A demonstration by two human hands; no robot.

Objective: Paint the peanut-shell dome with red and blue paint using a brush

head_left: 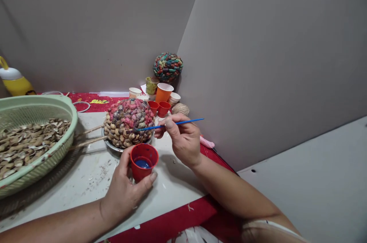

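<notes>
My left hand (pixel 125 187) is wrapped round a red cup (pixel 140 174) with dark blue liquid in the bottom. Between the thumb and fingers of my right hand (pixel 183 139) is a thin blue paintbrush (pixel 183 122). Its dark bristles touch the right front side of a ball covered in peanuts (pixel 129 120). Pink, red and dark purple paint colours the ball's upper part, while the lower peanuts are bare tan. The ball rests in a shallow metal bowl (pixel 114 147), and two cords (pixel 90 141) run from it toward the left.
A green plastic basket (pixel 73 116) of peanut shells (pixel 34 139) stands left. Behind the ball are an orange cup (pixel 164 93), small red cups (pixel 164 109), a yellow-stained cup (pixel 151 85), a twine ball (pixel 180 110) and a multicoloured ball (pixel 168 67). Grey walls (pixel 258 44) enclose the back and right.
</notes>
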